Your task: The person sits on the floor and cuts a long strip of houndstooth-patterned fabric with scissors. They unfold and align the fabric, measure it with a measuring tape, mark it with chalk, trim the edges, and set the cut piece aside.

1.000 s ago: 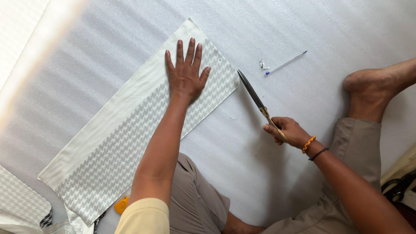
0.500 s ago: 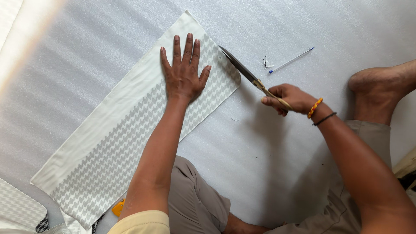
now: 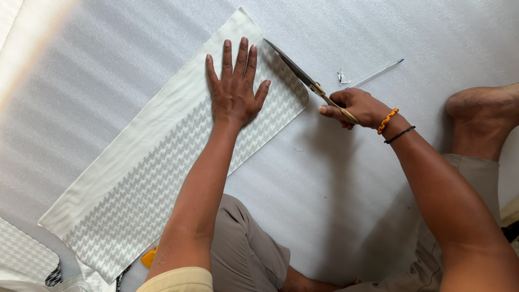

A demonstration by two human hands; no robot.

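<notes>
Fabric [image 3: 162, 162], a long white strip with a grey zigzag pattern down one half, lies flat on the white foam sheet [image 3: 378, 32] that covers the floor, running from the lower left up toward the top middle. The left hand [image 3: 235, 89] is pressed palm down on the strip's upper end, fingers spread wide and flat, holding nothing, just weighing the cloth down. Just beside it, on the thumb side, the dark blades of a pair of scissors [image 3: 303, 73] meet the rounded right edge of the strip near its top corner. The blades look nearly together, pointing up and to the left along the cloth's edge. The right hand [image 3: 351, 107] is wrapped tight around the brass-coloured handles, fingers curled through them, a little off the cloth over bare foam. That wrist wears an orange and yellow beaded band [image 3: 387, 120] and a thin black cord [image 3: 400, 134].

Past the scissors a pen [image 3: 377, 74] with a blue tip lies on the foam, with a small scrap of white paper [image 3: 342, 77] near its lower end. A bare foot [image 3: 481, 119] rests at the right. At the lower left, a small yellow object [image 3: 150, 257] peeks out from under the strip's end, and another piece of patterned cloth [image 3: 24, 251] shows in the corner.
</notes>
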